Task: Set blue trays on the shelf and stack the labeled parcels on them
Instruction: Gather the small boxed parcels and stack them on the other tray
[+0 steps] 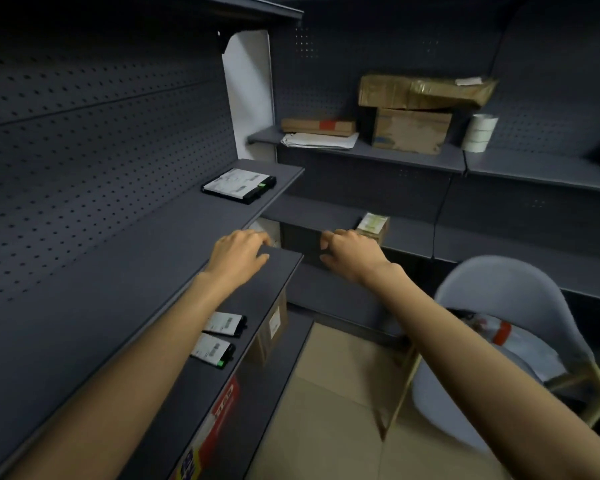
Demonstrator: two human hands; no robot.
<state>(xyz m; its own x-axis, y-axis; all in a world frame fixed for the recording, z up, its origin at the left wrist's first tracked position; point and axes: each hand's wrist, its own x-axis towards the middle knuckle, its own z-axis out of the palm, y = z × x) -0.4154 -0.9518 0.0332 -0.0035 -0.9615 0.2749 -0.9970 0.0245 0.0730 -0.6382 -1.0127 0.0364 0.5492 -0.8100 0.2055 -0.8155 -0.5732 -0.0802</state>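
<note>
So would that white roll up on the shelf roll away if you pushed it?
The white roll stands on its flat end, so a push would probably slide or tip it, not roll it. Once tipped onto its round side, it could well roll along the shelf. Its top looks hollow, so it is likely light.

matt grey metal shelf [125,278], perforated back panel [84,140], creased brown cardboard boxes [411,131], smooth plastic chair [499,282]

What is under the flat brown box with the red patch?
A white, papery bundle lies under the flat brown box, on the grey shelf. The box covers its back part.
</note>
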